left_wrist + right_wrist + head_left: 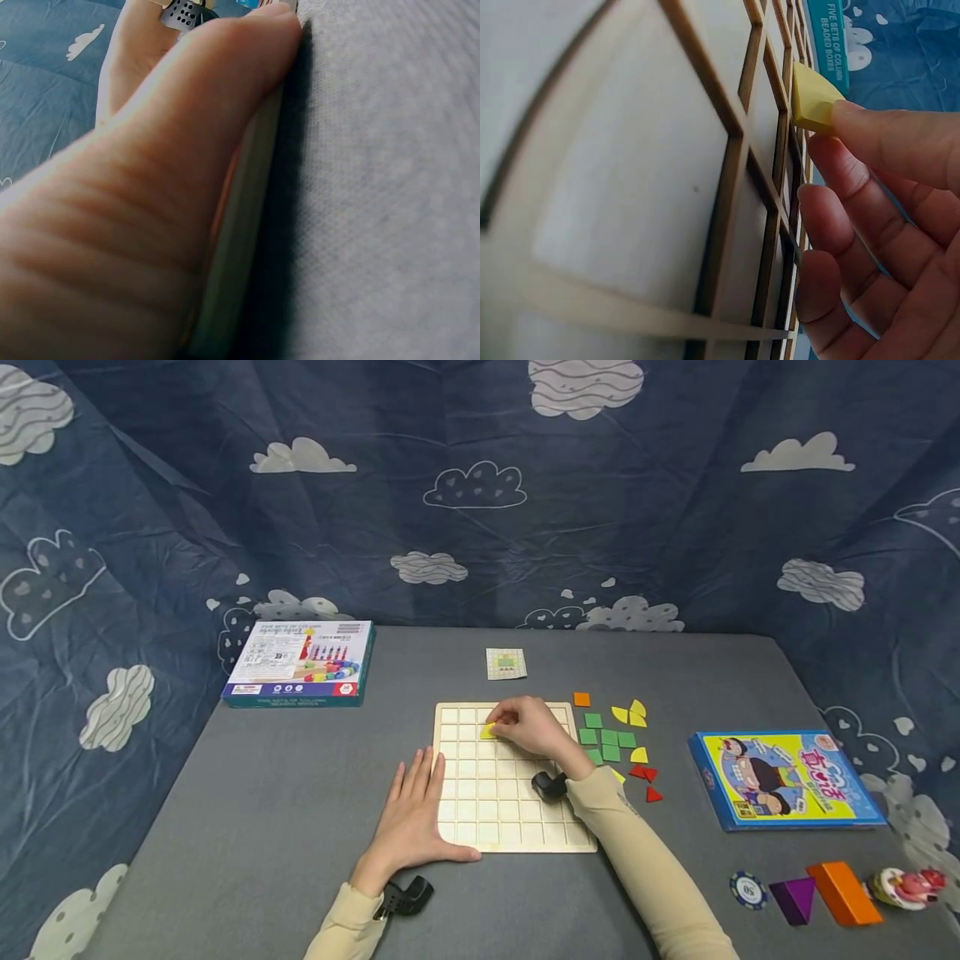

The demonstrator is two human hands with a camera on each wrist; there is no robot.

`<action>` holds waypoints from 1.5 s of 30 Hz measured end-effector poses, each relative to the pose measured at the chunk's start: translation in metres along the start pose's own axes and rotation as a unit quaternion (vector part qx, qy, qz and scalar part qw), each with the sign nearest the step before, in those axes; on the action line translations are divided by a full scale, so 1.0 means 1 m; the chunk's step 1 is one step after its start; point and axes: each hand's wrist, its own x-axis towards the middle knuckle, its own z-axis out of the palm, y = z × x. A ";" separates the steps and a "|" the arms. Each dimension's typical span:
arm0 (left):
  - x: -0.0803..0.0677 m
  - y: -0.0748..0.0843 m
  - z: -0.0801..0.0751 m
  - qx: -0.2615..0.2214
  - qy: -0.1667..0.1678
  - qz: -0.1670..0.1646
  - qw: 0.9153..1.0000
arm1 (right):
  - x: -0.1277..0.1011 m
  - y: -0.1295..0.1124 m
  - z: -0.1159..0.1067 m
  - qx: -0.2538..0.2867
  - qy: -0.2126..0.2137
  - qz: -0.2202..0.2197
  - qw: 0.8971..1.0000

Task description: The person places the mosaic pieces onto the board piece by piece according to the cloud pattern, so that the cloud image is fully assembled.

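Hands: my right hand (534,729) pinches a yellow piece (812,99) over the grid board's (487,810) upper cells. Left hand (411,814) flat, fingers straight, pressing the board's left edge.

Sitting at my grey felt play table (300,827), cloud-print curtain (480,485) hanging round it, toy boxes (298,663) and game pieces (840,893) lying about.

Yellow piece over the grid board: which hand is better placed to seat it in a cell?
Right. The right hand already pinches the yellow piece over the grid board. The left hand lies flat at the board's left edge.
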 end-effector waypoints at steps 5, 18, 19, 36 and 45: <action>0.001 0.000 -0.001 0.000 -0.005 -0.003 1.000 | 0.002 -0.001 0.001 -0.002 -0.003 -0.002 1.000; 0.000 0.000 0.000 0.005 -0.005 -0.002 1.000 | 0.006 0.002 0.001 -0.029 -0.030 0.032 0.999; 0.000 0.000 0.000 0.007 -0.005 -0.002 1.000 | 0.007 0.002 0.000 -0.032 -0.032 0.033 0.998; 0.000 0.000 0.002 0.008 -0.010 -0.002 1.000 | -0.008 0.013 -0.019 0.039 -0.062 0.020 0.997; 0.000 -0.001 0.002 0.015 0.000 0.004 1.000 | -0.025 0.044 -0.049 0.027 0.071 0.036 0.996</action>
